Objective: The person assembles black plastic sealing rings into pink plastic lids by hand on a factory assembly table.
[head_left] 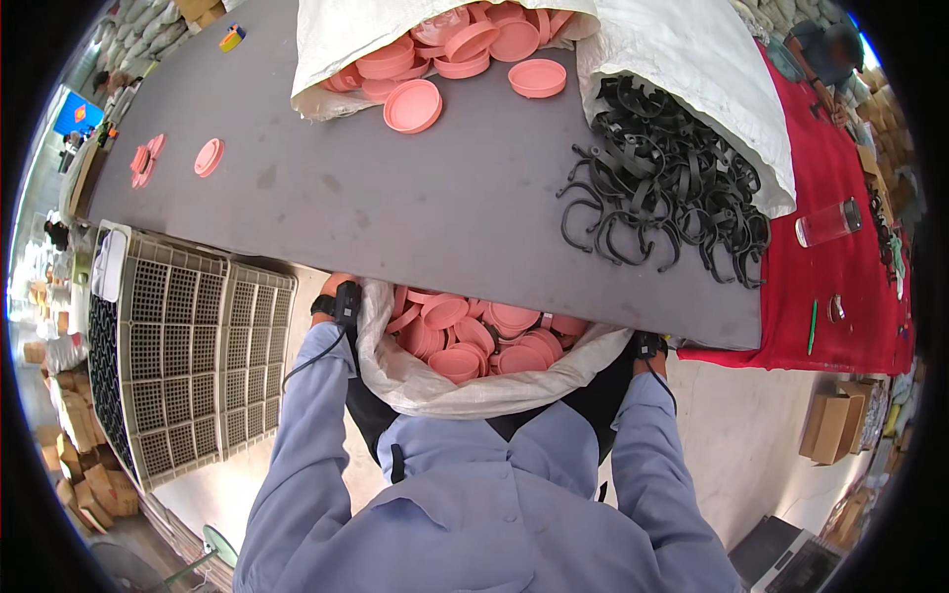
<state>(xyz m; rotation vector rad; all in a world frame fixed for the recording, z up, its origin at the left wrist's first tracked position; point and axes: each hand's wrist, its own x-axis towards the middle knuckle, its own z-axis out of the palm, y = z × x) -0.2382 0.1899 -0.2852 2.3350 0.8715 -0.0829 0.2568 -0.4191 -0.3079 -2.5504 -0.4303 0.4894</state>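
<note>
Between my arms, against the table's near edge, an open white woven sack (435, 395) is filled with round pink plastic lids (455, 341). My left hand (341, 283) is at the sack's left side, partly under the table edge, with a black strapped device on the wrist. On the opposite side of the sack's rim is my right hand (649, 358), wearing a similar device. The fingers of both hands are hidden by the table edge and the sack, so whether they grip the rim does not show.
On the grey table (395, 198), a second white sack (316, 59) spills pink lids, and another (692, 59) spills black curved plastic clips (672, 178). Grey plastic crates (178, 336) stand at left. A red-covered table (840, 287) at right holds a clear bottle (828, 223); another person (825, 59) is beyond.
</note>
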